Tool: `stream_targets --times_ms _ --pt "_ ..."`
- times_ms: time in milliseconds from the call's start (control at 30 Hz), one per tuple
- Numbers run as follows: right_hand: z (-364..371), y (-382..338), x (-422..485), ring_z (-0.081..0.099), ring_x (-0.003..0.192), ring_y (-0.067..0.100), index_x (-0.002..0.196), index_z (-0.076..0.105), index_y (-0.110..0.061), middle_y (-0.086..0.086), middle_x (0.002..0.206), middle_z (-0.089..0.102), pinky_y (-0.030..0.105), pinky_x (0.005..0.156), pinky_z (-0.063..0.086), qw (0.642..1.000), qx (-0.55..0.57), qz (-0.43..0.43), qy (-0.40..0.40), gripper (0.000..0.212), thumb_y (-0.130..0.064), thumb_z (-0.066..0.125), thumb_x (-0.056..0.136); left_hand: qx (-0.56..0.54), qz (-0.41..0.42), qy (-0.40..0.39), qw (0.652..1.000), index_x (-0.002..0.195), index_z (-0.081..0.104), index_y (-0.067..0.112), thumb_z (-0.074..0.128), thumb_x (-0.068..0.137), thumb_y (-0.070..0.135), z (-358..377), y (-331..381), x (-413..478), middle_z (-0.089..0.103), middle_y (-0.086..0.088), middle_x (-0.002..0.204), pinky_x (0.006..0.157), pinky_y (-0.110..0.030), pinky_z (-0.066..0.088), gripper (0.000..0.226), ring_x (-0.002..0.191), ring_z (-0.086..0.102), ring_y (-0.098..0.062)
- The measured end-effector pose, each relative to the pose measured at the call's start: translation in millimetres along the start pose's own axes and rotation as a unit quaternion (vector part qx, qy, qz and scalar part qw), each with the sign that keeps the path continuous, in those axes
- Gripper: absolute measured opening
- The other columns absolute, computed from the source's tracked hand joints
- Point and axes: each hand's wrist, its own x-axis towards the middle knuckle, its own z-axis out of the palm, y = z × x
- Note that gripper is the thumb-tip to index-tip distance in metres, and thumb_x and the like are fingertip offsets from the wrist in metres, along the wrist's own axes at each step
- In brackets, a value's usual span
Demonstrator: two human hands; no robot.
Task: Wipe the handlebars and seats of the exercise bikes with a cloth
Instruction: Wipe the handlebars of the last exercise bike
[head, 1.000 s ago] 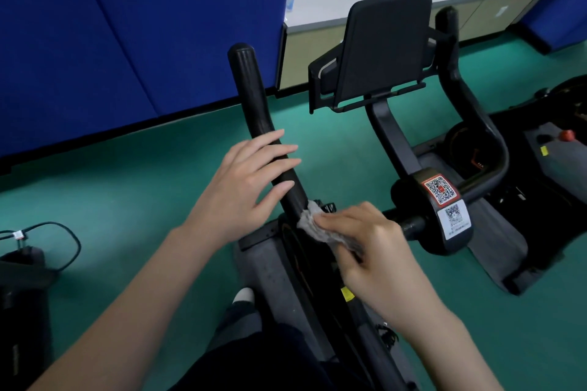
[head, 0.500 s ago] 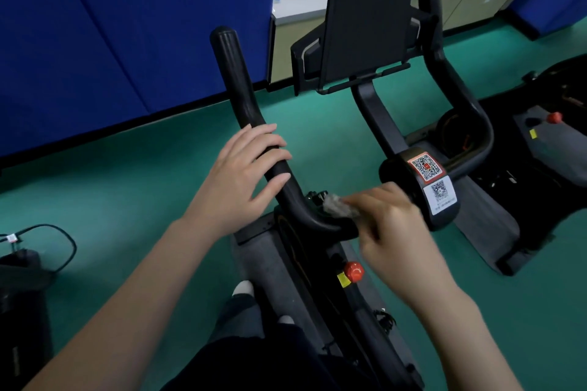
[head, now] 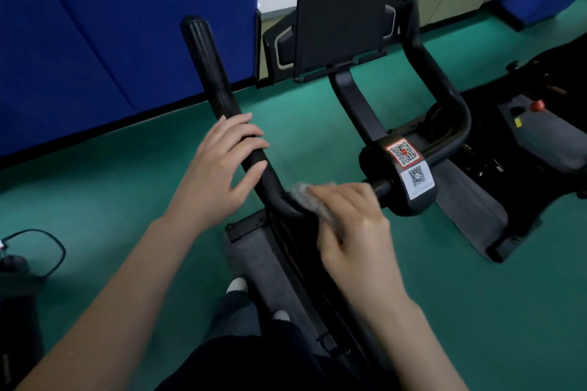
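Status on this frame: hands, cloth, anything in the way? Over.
Left hand rests, fingers straight, on black curved handlebar. Right hand holds crumpled grey cloth against its bend. Nothing blocking the bar.

Two hands: the left hand at centre, the right hand just lower right of it. One grey cloth. Two exercise bikes: the centre bike and the edge bike at far right. Two handlebar grips: left grip, right grip. Two QR stickers: red-bordered sticker, white sticker. One tablet holder. One red knob. One looped cable, lower left.
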Motion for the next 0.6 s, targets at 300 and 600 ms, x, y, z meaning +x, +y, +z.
stream_targets --times_ms 300,600 --pt "-2.8 34.4 -13.9 0.049 0.108 0.027 0.116 0.065 0.002 0.009 0.115 0.066 0.035 0.099 0.042 0.996 -0.030 0.048 0.075 0.043 0.016 0.058 0.076 0.030 -0.008 -0.006 0.999 0.115 0.061 0.012 0.040 0.095 0.034 -0.1 2.3 -0.7 0.054 0.001 0.126 0.118 -0.041 0.017 0.036 0.137 0.032 -0.017" --pt "-3.4 57.4 -8.9 0.048 0.108 0.022 0.116 0.064 0.001 0.009 0.113 0.064 0.022 0.101 0.036 0.978 0.022 0.090 0.187 0.041 0.015 0.056 0.079 0.013 -0.024 0.003 1.000 0.116 0.060 0.013 0.040 0.096 0.035 2.1 4.6 -2.4 0.053 0.002 0.129 0.119 -0.042 0.016 0.036 0.139 0.029 -0.014"
